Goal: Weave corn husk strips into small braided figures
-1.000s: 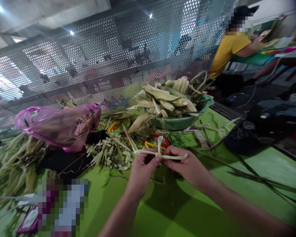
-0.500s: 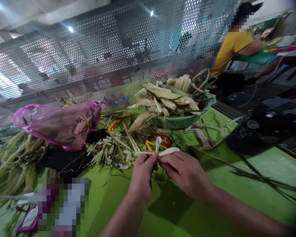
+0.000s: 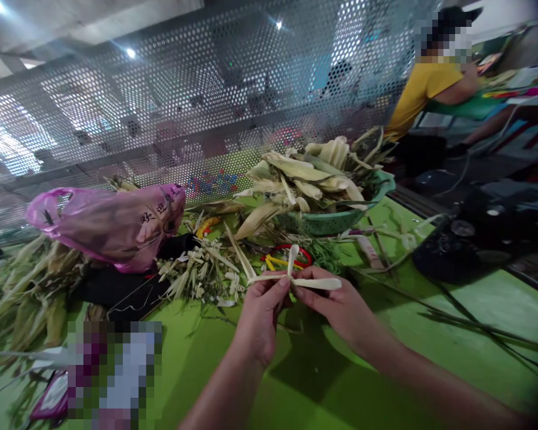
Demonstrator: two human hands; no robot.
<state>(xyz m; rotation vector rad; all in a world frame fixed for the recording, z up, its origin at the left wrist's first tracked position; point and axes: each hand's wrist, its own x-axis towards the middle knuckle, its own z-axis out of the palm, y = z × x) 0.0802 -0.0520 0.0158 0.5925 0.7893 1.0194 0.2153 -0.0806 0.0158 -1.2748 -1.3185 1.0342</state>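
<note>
My left hand [image 3: 260,316] and my right hand [image 3: 336,304] meet above the green table [image 3: 385,370], both pinching a small cross of pale leaf strips [image 3: 296,278]. One strip lies level between the fingertips, another stands up from the middle. The left thumb and forefinger press the crossing from the left, the right fingers hold the strip's right half. Behind the hands lie red and yellow scissors handles [image 3: 287,260] and a heap of cut strip scraps [image 3: 201,275].
A green basket [image 3: 336,221] heaped with pale husks stands behind. A pink plastic bag [image 3: 112,227] lies at left on green leaves [image 3: 22,304]. A perforated metal screen [image 3: 206,101] backs the table. A black object [image 3: 448,251] sits right. A person in yellow [image 3: 424,89] sits far right.
The hands lowered and drew together half a second ago, bending the level strip upward; now it lies flat again, its right end stretched out past my right fingers.
</note>
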